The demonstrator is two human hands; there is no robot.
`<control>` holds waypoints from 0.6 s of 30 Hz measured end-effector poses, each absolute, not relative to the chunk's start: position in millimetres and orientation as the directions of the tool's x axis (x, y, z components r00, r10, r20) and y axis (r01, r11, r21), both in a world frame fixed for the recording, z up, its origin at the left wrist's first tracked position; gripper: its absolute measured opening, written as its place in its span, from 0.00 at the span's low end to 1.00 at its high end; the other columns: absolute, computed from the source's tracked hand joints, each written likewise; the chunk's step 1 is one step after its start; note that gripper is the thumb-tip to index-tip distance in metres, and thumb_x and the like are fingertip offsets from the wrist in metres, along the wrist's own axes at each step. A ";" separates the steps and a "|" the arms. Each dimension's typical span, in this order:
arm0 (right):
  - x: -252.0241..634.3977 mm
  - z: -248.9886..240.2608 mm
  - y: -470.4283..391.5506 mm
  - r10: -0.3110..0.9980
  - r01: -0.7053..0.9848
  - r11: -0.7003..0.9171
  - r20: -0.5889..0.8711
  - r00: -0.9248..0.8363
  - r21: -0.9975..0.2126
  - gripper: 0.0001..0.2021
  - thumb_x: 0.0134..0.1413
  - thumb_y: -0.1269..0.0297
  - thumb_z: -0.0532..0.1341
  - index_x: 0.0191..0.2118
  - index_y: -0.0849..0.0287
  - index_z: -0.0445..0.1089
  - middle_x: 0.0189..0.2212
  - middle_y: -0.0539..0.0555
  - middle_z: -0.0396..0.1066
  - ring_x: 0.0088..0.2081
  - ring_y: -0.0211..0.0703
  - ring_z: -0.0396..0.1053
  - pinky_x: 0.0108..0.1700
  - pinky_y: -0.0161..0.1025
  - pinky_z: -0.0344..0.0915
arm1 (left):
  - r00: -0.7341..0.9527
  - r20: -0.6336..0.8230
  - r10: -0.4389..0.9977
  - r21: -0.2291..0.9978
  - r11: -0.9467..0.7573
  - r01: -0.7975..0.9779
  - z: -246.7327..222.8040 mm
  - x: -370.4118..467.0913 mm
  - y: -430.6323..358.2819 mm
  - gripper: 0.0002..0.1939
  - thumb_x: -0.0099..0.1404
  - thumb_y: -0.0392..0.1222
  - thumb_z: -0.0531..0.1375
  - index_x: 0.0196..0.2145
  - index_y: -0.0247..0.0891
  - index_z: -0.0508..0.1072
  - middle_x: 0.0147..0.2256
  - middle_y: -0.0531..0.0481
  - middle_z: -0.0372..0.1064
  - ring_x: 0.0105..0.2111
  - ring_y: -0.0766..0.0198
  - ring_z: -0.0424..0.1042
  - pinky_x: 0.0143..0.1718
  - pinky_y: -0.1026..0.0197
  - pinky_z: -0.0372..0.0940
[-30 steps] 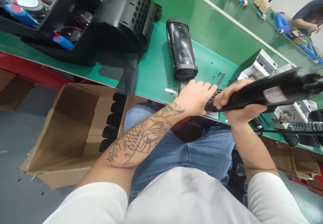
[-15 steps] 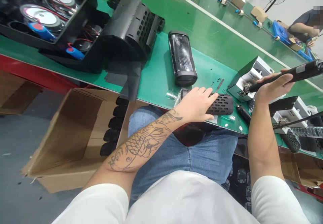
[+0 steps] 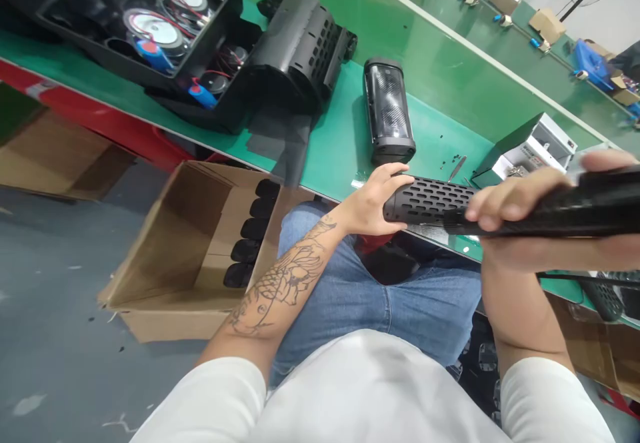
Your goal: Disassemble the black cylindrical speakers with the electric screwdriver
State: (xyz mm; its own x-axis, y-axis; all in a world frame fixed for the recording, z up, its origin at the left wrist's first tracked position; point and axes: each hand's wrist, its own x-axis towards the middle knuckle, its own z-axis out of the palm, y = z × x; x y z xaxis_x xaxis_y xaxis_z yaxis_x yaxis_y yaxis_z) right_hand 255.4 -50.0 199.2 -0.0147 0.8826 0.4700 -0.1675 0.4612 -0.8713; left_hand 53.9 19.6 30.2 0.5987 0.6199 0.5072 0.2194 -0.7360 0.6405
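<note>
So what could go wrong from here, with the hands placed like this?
The right hand holds a black tool whose end overlaps the slotted casing in view; contact is unclear, but a slip might scratch it or reach the left hand at its other end.
The casing lies near the edge of the green bench, so a push could tip it off.
Small dark pieces lie loose beyond it and might get scattered.
</note>
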 end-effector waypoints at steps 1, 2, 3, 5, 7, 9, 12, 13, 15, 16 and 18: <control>242.6 191.4 -47.2 0.847 -0.196 0.522 0.532 -0.002 -0.830 0.26 0.67 0.37 0.70 0.43 0.59 0.71 0.28 0.49 0.66 0.26 0.34 0.67 0.33 0.36 0.75 | 0.593 0.514 0.620 0.643 -0.736 0.213 29.4 55.3 19.4 0.39 0.68 0.46 0.72 0.70 0.35 0.62 0.72 0.25 0.61 0.76 0.42 0.62 0.78 0.36 0.62; 231.9 182.7 -41.8 0.824 -0.203 0.553 0.566 -0.008 -0.808 0.27 0.69 0.34 0.66 0.46 0.58 0.73 0.29 0.49 0.66 0.26 0.33 0.68 0.33 0.34 0.74 | 0.588 0.520 0.620 0.642 -0.737 0.209 29.3 56.3 19.4 0.39 0.68 0.46 0.72 0.70 0.35 0.62 0.71 0.25 0.61 0.76 0.42 0.63 0.78 0.36 0.62; 223.3 174.1 -34.6 0.814 -0.196 0.562 0.580 -0.042 -0.803 0.29 0.69 0.31 0.64 0.50 0.56 0.73 0.30 0.50 0.67 0.28 0.34 0.69 0.34 0.34 0.74 | 0.587 0.522 0.619 0.642 -0.738 0.207 29.5 57.1 19.7 0.39 0.68 0.46 0.72 0.70 0.35 0.62 0.71 0.25 0.62 0.75 0.42 0.63 0.78 0.36 0.62; 212.3 158.8 -19.2 0.754 -0.181 0.620 0.644 -0.131 -0.763 0.28 0.74 0.33 0.61 0.52 0.57 0.72 0.30 0.51 0.68 0.29 0.34 0.70 0.34 0.32 0.73 | 0.594 0.506 0.625 0.648 -0.730 0.216 29.9 58.3 20.6 0.40 0.66 0.46 0.73 0.70 0.36 0.62 0.71 0.26 0.62 0.75 0.41 0.63 0.78 0.35 0.62; 207.6 148.3 -7.8 0.642 -0.200 0.716 0.743 -0.188 -0.669 0.24 0.79 0.39 0.57 0.52 0.59 0.71 0.28 0.51 0.66 0.26 0.33 0.68 0.30 0.30 0.70 | 0.611 0.468 0.639 0.660 -0.712 0.239 30.2 59.4 21.6 0.41 0.66 0.47 0.73 0.70 0.38 0.62 0.71 0.27 0.62 0.76 0.40 0.62 0.78 0.34 0.62; 206.3 143.3 -4.1 0.586 -0.223 0.759 0.792 -0.174 -0.611 0.23 0.79 0.41 0.55 0.51 0.60 0.69 0.26 0.50 0.64 0.23 0.33 0.65 0.27 0.29 0.67 | 0.621 0.442 0.647 0.670 -0.698 0.251 30.1 60.7 22.3 0.41 0.66 0.48 0.73 0.71 0.39 0.63 0.71 0.28 0.62 0.77 0.40 0.61 0.78 0.34 0.62; 207.0 142.0 -7.9 0.734 -0.169 0.628 0.651 -0.197 -0.759 0.27 0.75 0.36 0.61 0.48 0.60 0.68 0.28 0.51 0.66 0.26 0.34 0.67 0.30 0.32 0.70 | 0.612 0.468 0.638 0.668 -0.709 0.228 29.7 62.8 22.6 0.39 0.67 0.47 0.72 0.70 0.37 0.64 0.70 0.28 0.63 0.76 0.43 0.62 0.78 0.38 0.63; 207.4 141.7 -8.8 0.771 -0.160 0.582 0.603 -0.204 -0.797 0.28 0.73 0.34 0.62 0.48 0.60 0.67 0.29 0.51 0.66 0.27 0.34 0.68 0.31 0.32 0.70 | 0.608 0.478 0.634 0.665 -0.714 0.221 29.6 63.3 22.7 0.39 0.66 0.46 0.72 0.69 0.36 0.64 0.70 0.28 0.63 0.75 0.43 0.62 0.78 0.39 0.63; 208.0 139.1 -7.6 0.736 -0.207 0.587 0.623 -0.265 -0.782 0.29 0.73 0.33 0.61 0.49 0.58 0.67 0.28 0.50 0.65 0.25 0.34 0.66 0.29 0.32 0.68 | 0.607 0.479 0.634 0.666 -0.713 0.219 29.5 64.3 22.7 0.40 0.65 0.45 0.73 0.69 0.36 0.64 0.70 0.28 0.63 0.75 0.43 0.62 0.78 0.39 0.62; 208.3 137.1 -5.9 0.677 -0.258 0.619 0.671 -0.303 -0.742 0.28 0.74 0.33 0.61 0.50 0.58 0.68 0.26 0.50 0.64 0.23 0.33 0.64 0.27 0.31 0.66 | 0.608 0.470 0.639 0.672 -0.706 0.222 29.6 64.6 22.6 0.40 0.65 0.44 0.73 0.69 0.37 0.64 0.70 0.29 0.63 0.75 0.42 0.62 0.78 0.38 0.62; 209.1 133.1 -2.8 0.615 -0.324 0.644 0.720 -0.321 -0.693 0.29 0.73 0.32 0.61 0.50 0.58 0.68 0.24 0.48 0.61 0.21 0.33 0.61 0.25 0.30 0.62 | 0.610 0.453 0.650 0.686 -0.691 0.226 30.2 65.1 22.4 0.41 0.64 0.43 0.73 0.69 0.38 0.63 0.71 0.29 0.62 0.76 0.42 0.62 0.78 0.38 0.62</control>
State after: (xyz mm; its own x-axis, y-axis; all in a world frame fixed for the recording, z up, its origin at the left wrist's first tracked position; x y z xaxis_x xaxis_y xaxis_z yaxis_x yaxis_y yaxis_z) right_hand 209.1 -2.8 133.1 -0.3210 0.6148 0.7204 -0.3237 0.6437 -0.6935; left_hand 65.1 22.4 30.2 0.6104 0.6495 0.4533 0.2263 -0.6914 0.6861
